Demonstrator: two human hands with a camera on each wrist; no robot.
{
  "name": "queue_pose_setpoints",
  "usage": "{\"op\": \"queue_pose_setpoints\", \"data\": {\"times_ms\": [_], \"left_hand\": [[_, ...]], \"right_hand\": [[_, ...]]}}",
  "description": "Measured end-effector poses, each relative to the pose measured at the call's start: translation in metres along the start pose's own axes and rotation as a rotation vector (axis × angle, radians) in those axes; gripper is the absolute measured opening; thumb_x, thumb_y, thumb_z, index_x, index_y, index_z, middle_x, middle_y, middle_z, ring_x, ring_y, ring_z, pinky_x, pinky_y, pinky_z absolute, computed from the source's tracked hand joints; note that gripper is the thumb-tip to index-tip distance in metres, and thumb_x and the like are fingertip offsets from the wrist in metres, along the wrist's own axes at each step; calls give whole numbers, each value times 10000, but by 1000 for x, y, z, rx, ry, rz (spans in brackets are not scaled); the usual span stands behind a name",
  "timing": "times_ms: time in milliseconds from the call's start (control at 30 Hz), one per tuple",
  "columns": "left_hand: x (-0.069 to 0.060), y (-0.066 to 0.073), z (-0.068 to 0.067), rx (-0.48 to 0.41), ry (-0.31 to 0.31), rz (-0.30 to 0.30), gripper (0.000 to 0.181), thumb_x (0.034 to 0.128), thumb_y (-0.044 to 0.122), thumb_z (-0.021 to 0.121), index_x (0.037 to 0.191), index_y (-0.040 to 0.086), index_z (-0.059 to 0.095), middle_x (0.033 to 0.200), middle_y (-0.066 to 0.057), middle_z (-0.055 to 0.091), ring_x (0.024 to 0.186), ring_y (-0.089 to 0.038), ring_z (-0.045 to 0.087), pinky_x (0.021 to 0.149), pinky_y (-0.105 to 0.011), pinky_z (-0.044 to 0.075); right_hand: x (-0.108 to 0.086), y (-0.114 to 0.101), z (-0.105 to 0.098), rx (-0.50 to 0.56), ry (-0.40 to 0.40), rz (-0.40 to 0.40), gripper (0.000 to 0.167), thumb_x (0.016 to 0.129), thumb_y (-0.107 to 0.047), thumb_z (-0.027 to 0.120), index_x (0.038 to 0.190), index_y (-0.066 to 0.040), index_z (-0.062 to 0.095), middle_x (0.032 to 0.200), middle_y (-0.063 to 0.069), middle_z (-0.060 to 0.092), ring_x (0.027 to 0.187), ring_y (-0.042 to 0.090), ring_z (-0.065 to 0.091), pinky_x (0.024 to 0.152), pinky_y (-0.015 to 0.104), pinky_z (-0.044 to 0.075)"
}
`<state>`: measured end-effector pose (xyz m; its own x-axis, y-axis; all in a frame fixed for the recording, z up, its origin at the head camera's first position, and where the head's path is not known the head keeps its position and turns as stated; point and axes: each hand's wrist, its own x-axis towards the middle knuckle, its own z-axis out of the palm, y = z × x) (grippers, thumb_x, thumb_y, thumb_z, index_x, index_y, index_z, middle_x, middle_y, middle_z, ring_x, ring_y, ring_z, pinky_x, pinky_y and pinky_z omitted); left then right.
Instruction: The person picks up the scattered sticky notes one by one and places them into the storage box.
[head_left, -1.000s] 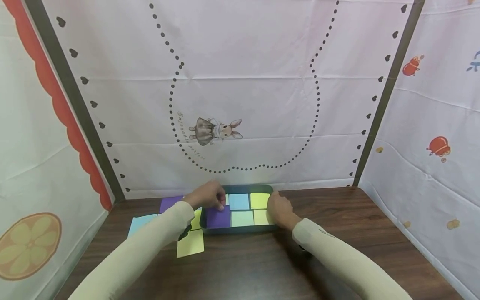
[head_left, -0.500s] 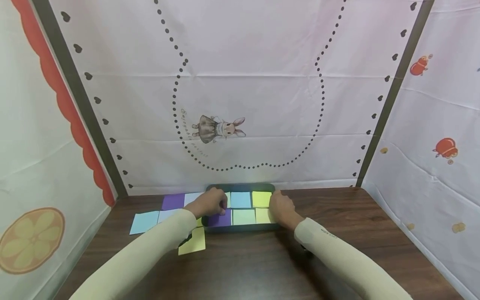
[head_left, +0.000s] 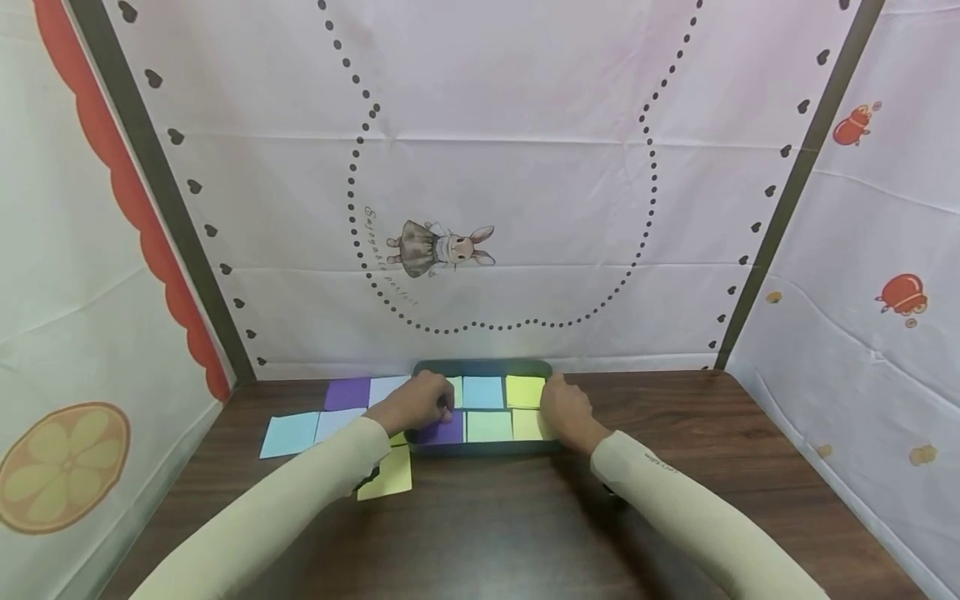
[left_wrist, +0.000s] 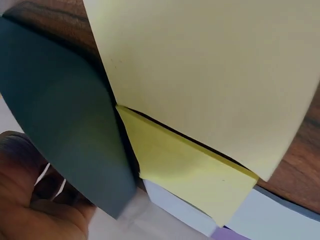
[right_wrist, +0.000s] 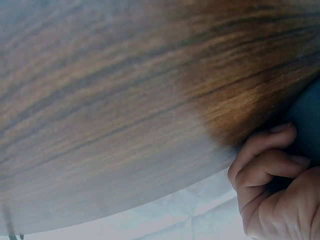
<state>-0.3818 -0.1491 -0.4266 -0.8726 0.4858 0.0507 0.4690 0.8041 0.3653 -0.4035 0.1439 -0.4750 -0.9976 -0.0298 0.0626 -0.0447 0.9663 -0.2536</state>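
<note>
A dark green tray [head_left: 487, 449] lies near the back of the table, with coloured sticky notes laid in two rows. My left hand [head_left: 412, 402] is over its left end, fingers curled down at the upper edge of a purple sticky note [head_left: 442, 430] in the front row. The hand hides part of that note; the exact fingertip contact is not plain. To its right are a light green note [head_left: 489, 427] and a pale yellow note [head_left: 529, 425]. Blue [head_left: 482, 392] and yellow [head_left: 525, 391] notes lie behind. My right hand [head_left: 567, 410] grips the tray's right end, fingers curled against its wall.
Loose notes lie on the wooden table [head_left: 495, 533] left of the tray: purple [head_left: 347, 394], pale blue [head_left: 388, 388], light blue [head_left: 289, 434] and yellow [head_left: 392, 476]. The left sleeve covers some of them. Printed cloth [head_left: 555, 208] hangs behind and at both sides.
The purple note, raised at its upper edge a second ago, lies lower in the tray's front row. My left hand has settled over it. My right hand keeps its place; the head view tilted slightly.
</note>
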Motion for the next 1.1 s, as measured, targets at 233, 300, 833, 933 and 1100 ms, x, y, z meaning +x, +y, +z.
{"op": "queue_pose_setpoints", "data": {"times_ms": [233, 300, 833, 933, 1100], "left_hand": [[-3, -32, -16, -85, 165, 33, 112, 1045, 71, 760, 1124, 8, 807, 1123, -124, 762, 1081, -295, 715, 1028, -543, 608], [-4, -46, -21, -106, 226, 39, 113, 1040, 40, 752, 1128, -14, 796, 1154, -155, 757, 1119, -339, 713, 1042, -567, 601], [-36, -138, -54, 108, 51, -254, 318, 946, -62, 794, 1253, -81, 715, 1146, -209, 759, 1137, -414, 731, 1080, -628, 579], [-35, -140, -53, 112, 41, -255, 288, 940, -49, 797, 1218, -75, 729, 1136, -216, 763, 1123, -420, 730, 1074, -637, 576], [-35, -138, -53, 103, 37, -262, 295, 923, -73, 792, 1211, -87, 726, 1145, -238, 761, 1118, -426, 729, 1069, -636, 578]], "right_hand": [[7, 3, 8, -3, -11, 10, 307, 1015, -42, 527, 1277, 109, 587, 798, 182, 673, 678, 310, 654, 603, 509, 615], [-1, -1, 0, 2, 2, 10, 310, 1010, -44, 532, 1277, 102, 592, 808, 183, 675, 685, 310, 650, 617, 503, 616], [16, 7, 14, -5, 17, -2, 324, 1023, -75, 527, 1285, 105, 590, 805, 184, 684, 679, 330, 663, 596, 523, 611], [16, 6, 11, 13, -11, 20, 336, 1049, -79, 525, 1322, 110, 580, 813, 192, 691, 693, 333, 674, 617, 529, 621], [11, 4, 6, 20, -17, 38, 302, 1092, -89, 481, 1307, 99, 577, 836, 196, 697, 716, 336, 681, 642, 526, 625]]}}
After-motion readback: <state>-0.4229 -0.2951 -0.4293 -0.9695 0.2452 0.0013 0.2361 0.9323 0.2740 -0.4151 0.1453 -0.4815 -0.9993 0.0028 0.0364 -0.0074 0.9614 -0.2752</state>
